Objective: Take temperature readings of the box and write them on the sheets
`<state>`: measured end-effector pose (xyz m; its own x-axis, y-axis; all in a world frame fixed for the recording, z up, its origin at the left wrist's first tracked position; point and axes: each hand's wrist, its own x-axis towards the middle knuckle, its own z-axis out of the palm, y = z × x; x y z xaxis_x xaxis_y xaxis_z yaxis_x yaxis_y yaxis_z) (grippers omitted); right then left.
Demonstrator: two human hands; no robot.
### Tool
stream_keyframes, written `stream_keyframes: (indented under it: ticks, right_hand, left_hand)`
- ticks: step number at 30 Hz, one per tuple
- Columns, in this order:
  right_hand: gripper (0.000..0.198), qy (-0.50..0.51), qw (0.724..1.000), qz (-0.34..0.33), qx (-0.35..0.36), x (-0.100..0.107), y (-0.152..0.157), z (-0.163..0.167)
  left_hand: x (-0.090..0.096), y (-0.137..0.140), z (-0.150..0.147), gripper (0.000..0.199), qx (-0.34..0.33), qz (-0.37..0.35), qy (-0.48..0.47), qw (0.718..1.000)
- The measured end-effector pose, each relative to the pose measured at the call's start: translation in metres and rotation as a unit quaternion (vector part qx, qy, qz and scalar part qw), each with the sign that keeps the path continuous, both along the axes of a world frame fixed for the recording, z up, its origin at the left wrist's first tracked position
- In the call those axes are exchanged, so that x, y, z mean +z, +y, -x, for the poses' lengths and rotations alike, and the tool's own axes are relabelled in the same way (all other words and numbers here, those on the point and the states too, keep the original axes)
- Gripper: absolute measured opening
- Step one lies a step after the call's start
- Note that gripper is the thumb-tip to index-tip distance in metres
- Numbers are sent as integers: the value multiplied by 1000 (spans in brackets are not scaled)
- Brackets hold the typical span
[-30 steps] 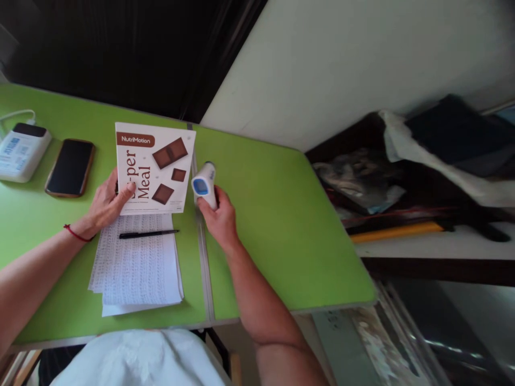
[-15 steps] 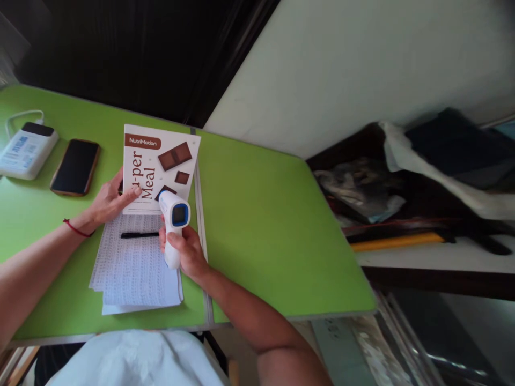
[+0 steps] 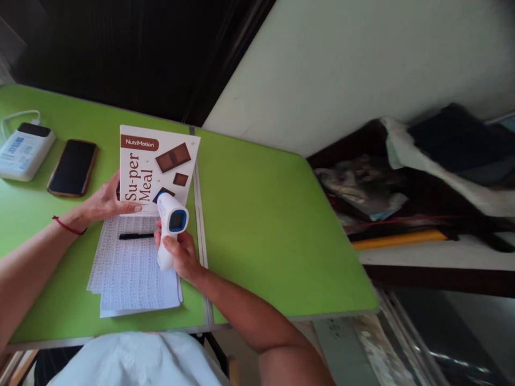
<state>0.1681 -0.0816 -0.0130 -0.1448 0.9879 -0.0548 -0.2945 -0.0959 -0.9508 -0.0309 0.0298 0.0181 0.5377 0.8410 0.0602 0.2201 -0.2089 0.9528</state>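
My left hand grips the lower left side of a white and brown food box marked "NutriMotion Su-per Meal", thumb along its lower front edge. The fingers behind the box are hidden. In my right hand is a white infrared thermometer, held upright by its handle. Its blue-rimmed screen faces me and is dark. The thermometer's head is in front of the box's lower right part; I cannot tell whether they touch. Beneath both hands lie handwritten paper sheets with a black pen across them.
On the green table, a smartphone lies left of the box, beside a white power bank with a cable. A dark panel and pale wall border the far side. At right, a shelf holds cloths and a yellow bar.
My left thumb has slid down the box front, uncovering the start of "Su-per". The thermometer remains in front of the box, nearly unmoved. The view has shifted slightly.
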Motion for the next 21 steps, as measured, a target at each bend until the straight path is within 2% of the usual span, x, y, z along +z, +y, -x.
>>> stream_keyframes:
  ticks: [4,9,21]
  right_hand:
    - [36,10,1000,-3,4,-1,0,0]
    - [30,-6,1000,-18,19,-5,0,-1]
    - [26,-10,999,-32,23,-9,0,-2]
  left_hand:
    - [-4,2,0,72,-11,18,-17,1000]
    - [-6,5,1,75,-23,30,-28,999]
    - [-4,4,-1,70,-41,11,-45,998]
